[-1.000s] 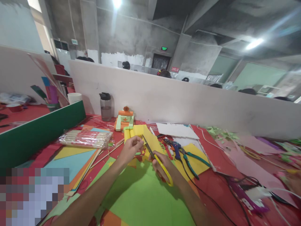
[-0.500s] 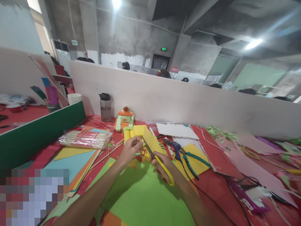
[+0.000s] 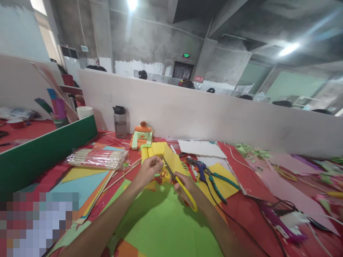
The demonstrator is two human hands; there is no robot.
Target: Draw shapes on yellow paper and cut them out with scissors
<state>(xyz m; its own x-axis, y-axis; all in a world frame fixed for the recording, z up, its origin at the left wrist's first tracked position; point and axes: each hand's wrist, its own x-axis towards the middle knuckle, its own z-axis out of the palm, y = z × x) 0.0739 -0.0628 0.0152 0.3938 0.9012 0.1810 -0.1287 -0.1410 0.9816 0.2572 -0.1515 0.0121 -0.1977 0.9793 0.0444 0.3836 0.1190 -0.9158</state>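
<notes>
My right hand (image 3: 183,185) is closed around yellow-handled scissors (image 3: 190,198), their blades pointing up and to the left. The blade tips lie close to the fingertips of my left hand (image 3: 150,170). Thumb and fingers of that hand are pinched together; whatever is between them is too small to make out. Just beyond both hands lie folded yellow paper (image 3: 173,157) and yellow paper rolls (image 3: 144,154). Under my forearms spreads a large green sheet (image 3: 166,217), with small orange and red scraps near its far edge.
Behind stands an orange and pale green paper model (image 3: 142,136) beside a water bottle (image 3: 120,123). Wrapped sticks (image 3: 98,159) lie left. To the right are a blue glue gun (image 3: 200,169), green-handled pliers (image 3: 218,185) and a purple power strip (image 3: 284,225). A white partition (image 3: 203,114) closes the back.
Hardly anything differs. The scissors in my right hand have shifted very slightly, and my left hand stays pinched in nearly the same place.
</notes>
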